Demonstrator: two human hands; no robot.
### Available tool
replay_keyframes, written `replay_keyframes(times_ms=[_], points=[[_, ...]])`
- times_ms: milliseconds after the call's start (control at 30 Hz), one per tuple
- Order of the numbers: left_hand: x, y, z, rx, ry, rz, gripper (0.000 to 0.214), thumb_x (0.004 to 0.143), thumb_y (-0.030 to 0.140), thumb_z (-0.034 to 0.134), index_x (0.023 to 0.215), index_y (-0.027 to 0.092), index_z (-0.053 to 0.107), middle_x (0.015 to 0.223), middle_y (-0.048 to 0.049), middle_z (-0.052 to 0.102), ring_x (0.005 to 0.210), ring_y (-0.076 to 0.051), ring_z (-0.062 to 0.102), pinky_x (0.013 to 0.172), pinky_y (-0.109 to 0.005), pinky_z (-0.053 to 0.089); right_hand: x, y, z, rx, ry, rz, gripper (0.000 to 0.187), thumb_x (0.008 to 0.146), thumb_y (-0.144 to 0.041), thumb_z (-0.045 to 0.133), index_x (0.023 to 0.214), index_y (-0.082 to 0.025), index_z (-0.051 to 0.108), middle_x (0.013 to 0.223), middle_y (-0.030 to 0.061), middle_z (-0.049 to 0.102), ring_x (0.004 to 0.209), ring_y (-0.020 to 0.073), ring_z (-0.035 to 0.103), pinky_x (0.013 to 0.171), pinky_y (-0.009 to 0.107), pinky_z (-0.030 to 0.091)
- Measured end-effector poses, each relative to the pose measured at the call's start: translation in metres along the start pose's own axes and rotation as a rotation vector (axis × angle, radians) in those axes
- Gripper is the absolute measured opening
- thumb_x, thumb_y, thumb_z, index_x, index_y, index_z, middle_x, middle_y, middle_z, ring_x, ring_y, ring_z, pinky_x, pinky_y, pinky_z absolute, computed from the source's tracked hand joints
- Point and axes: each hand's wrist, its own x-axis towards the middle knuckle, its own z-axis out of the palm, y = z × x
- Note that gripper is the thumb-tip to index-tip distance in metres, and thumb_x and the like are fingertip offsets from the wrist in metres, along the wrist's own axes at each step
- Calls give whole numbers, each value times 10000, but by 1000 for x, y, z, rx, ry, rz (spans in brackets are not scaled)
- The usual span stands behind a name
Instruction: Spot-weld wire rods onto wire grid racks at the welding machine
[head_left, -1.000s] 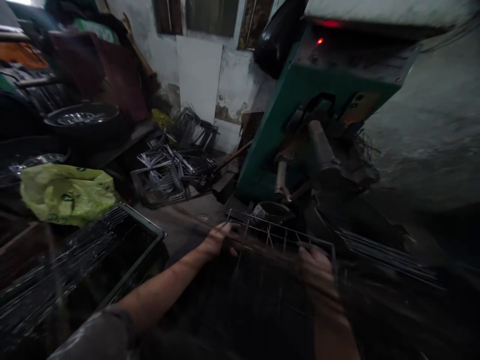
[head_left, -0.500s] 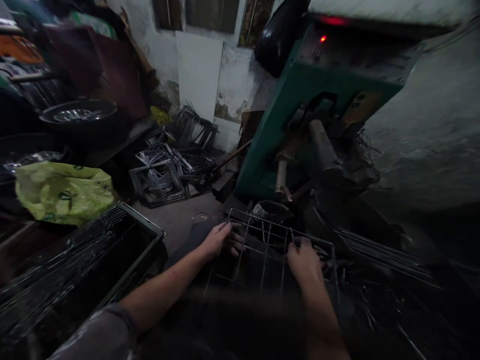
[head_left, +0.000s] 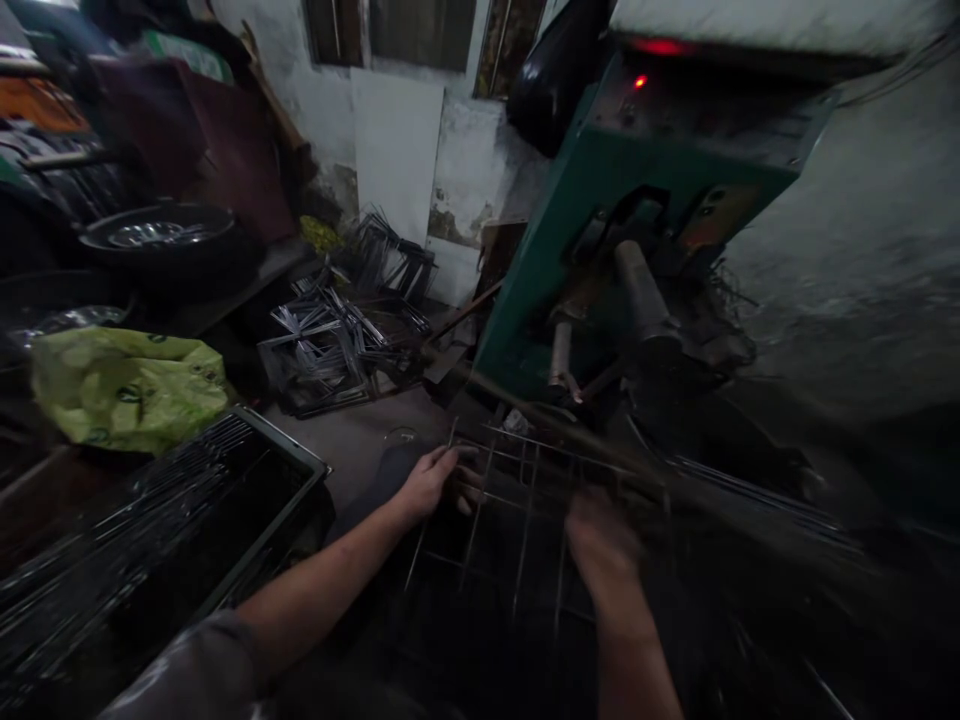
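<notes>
A wire rack [head_left: 531, 500] of thin crossed metal rods lies in front of me, above my lap. My left hand [head_left: 435, 485] is closed on its left side, thumb on top and the other fingers partly under the wires. Over the right part of the rack is my right hand [head_left: 604, 535], smeared by motion. Its fingers do not show clearly, and I cannot tell whether it grips a wire. A dark blurred streak crosses the far edge of the rack, and its lower part fades into shadow.
Ahead on the right stands a green machine [head_left: 517, 300] with thick protruding metal arms. A dark crate [head_left: 289, 450] with metal rods is at my left, beside a yellow-green bag [head_left: 165, 390]. Wire frames [head_left: 322, 340] are heaped on the floor ahead. Rods [head_left: 765, 500] lie right.
My right hand has gone from a clear grip near the rack's far edge to a blur, slightly lower. The rack's far edge is now smeared. My left hand keeps its hold.
</notes>
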Motion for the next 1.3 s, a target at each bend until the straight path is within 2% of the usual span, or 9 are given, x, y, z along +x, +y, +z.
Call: replay_keyframes(times_ms=[167,300,467,567,733,933,1300], points=[[-3,2,2,3,1,10,641,785,556,601,1197,76,503,825,-153,687,609,-226,677,455,-253,499,7,11,10,60,32,-78,216,929,-163,385,861,-122,586,734,75,602,637,164,563,584,253,350],[-3,3,4,7,10,8,626,775,563,605,1162,78,514,795,-144,686,597,-242,678,439,-266,501,8,18,15,156,21,-26,240,942,-221,366,926,-140,592,749,64,604,608,154,546,567,249,346],[-4,3,5,-21,-29,17,618,779,543,611,1171,79,497,801,-149,690,632,-262,688,445,-275,506,8,24,22,134,66,-99,269,940,-223,350,1006,-128,593,742,81,609,602,180,561,548,268,341],[-5,2,6,-19,6,16,619,781,542,611,1174,78,495,795,-147,690,617,-255,685,443,-272,505,8,24,24,114,44,-67,300,949,-259,342,1020,-130,602,673,70,591,566,186,558,534,271,350],[-1,3,8,-14,72,31,608,794,543,586,1168,72,503,767,-147,690,589,-249,679,400,-251,480,10,13,13,96,13,-42,311,967,-264,320,1079,-126,575,733,76,616,607,174,584,537,254,341],[14,10,14,-13,121,56,614,777,539,600,1157,66,505,745,-137,691,590,-242,675,382,-234,460,30,-2,-7,82,-15,-28,275,968,-232,335,1081,-125,561,807,88,635,716,185,606,555,251,321],[34,18,20,19,175,103,642,745,580,608,1132,74,531,703,-110,690,515,-215,650,374,-239,451,63,-6,-7,79,45,-46,307,962,-258,326,1076,-138,585,753,68,619,657,168,584,555,247,339]])
